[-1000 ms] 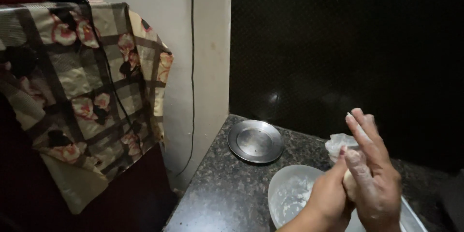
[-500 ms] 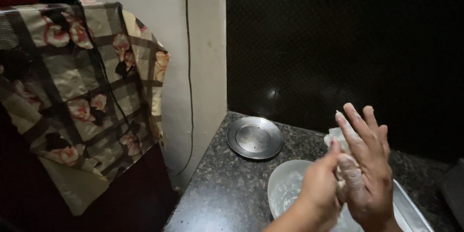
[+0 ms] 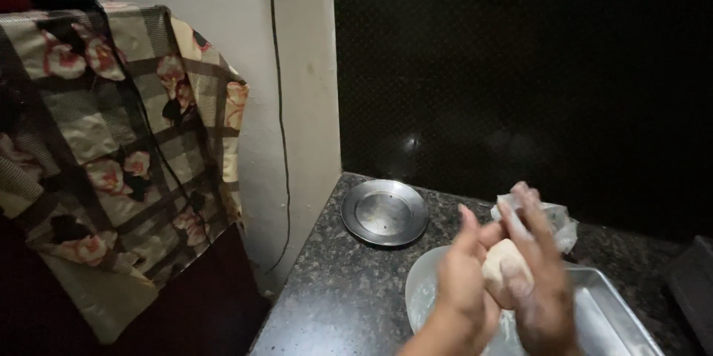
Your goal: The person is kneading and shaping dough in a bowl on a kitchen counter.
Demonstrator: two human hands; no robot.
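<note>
Between blurred hands, half-hidden dough ball

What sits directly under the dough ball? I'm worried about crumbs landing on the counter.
Under the dough ball the hands hold, a floury round bowl and a steel tray show; the hands hide where the two meet.

Home kitchen, small corner. I am standing at a speckled dark granite worktop set against a glossy black wall. Items showing it: a round steel plate lying on the worktop; a steel tray and a pale floured dish sitting under my hands; a ball of dough that I am pressing between my palms. A floral checked cloth is hanging at the left beside a cream plastered wall, with a thin black cable running down it.
</note>
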